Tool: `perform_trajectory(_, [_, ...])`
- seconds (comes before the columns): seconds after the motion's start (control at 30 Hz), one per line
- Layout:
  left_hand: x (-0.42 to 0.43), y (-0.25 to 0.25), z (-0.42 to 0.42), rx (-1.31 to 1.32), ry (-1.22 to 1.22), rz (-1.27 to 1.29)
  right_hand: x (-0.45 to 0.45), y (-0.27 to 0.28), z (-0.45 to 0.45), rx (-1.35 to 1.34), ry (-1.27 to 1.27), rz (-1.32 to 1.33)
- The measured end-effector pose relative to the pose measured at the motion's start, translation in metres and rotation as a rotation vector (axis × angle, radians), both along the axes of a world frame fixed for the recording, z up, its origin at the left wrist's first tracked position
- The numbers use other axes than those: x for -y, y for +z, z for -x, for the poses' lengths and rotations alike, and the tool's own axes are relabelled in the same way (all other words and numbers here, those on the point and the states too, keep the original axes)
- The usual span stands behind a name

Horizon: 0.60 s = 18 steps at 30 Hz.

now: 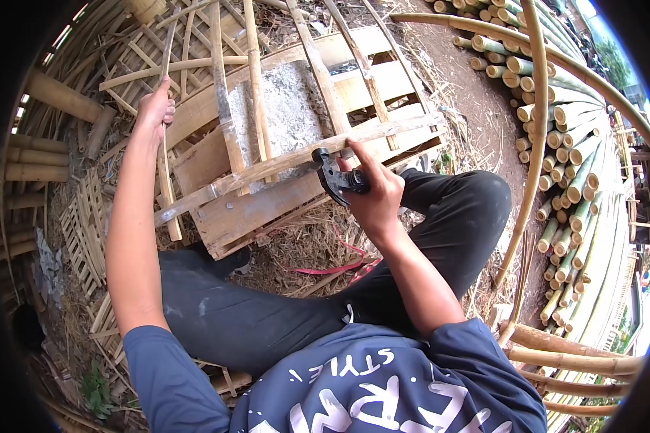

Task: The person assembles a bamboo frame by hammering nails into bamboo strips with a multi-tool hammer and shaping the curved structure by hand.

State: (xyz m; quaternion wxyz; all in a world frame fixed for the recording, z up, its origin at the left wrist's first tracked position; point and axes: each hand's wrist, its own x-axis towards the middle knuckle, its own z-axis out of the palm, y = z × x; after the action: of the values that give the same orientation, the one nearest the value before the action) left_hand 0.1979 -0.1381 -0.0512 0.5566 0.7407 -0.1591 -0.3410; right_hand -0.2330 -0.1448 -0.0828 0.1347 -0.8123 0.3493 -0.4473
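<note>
My left hand point(156, 108) is closed around a long split bamboo strip point(167, 173) at the left side of a slatted bamboo frame. The frame's near crosspiece point(282, 160) runs from lower left to upper right, over several lengthwise slats point(321, 76). In my right hand point(378, 189) is a black hand tool point(334, 179) with a rounded end; its exact kind is unclear. The index finger of that hand reaches up to the crosspiece, while the other fingers wrap round the tool. Beneath the frame stands a wooden crate-like bench point(227, 224) with a grey, dusty slab point(285, 101) on top.
Bamboo poles point(567, 155) are stacked at the right, behind a curved bamboo pole point(538, 108). More lattice panels point(83, 224) lean at the left. My bent legs point(455, 224) flank the bench. A red strap point(328, 270) lies on the shavings-covered ground.
</note>
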Motion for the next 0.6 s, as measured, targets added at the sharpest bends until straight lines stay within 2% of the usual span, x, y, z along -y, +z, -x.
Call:
perform_trajectory(0.27, [0.003, -0.009, -0.014, -0.147, -0.018, -0.022, -0.002, 0.003, 0.000, -0.044, -0.008, -0.064])
perform_trajectory(0.6, [0.004, -0.006, -0.013, -0.133, -0.005, -0.027, -0.008, 0.004, -0.002, -0.077, -0.043, -0.151])
